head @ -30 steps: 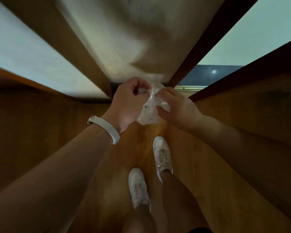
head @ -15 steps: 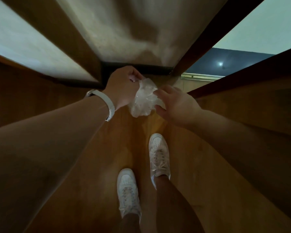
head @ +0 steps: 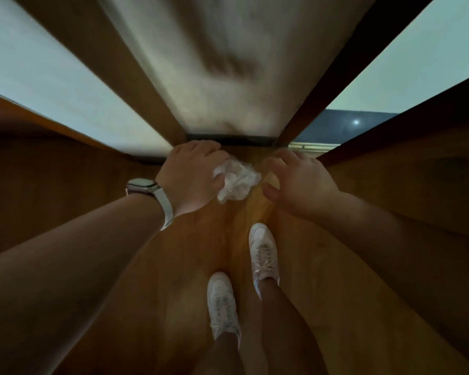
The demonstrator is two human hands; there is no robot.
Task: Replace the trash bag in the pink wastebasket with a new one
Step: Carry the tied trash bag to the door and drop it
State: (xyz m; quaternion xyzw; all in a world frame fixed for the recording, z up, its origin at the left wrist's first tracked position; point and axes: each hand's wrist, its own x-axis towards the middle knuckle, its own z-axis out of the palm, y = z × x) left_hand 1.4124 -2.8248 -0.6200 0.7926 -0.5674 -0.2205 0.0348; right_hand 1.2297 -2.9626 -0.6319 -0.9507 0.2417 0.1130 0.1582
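**Crumpled bag passing to one hand above the wooden floor**

The wooden floor [head: 173, 280] is filling the lower field, with pale wall panels rising beyond it. Two forearms are reaching forward above the floor, and two white shoes [head: 263, 253] are standing on it below the hands. The left hand [head: 192, 180], wearing a pale wristwatch [head: 144, 186], is closing its fingers on the crumpled translucent trash bag [head: 236, 182], which is hanging well above the floor. The right hand [head: 295, 182] is now lying just beside the bag with fingers spread and loosely curled, apparently not gripping it; half a second ago both hands were pinching the bundle. This release suggests that the bag is being shaken out or carried single-handed. The pink wastebasket is not appearing in view, so the lining step is judged not yet begun.
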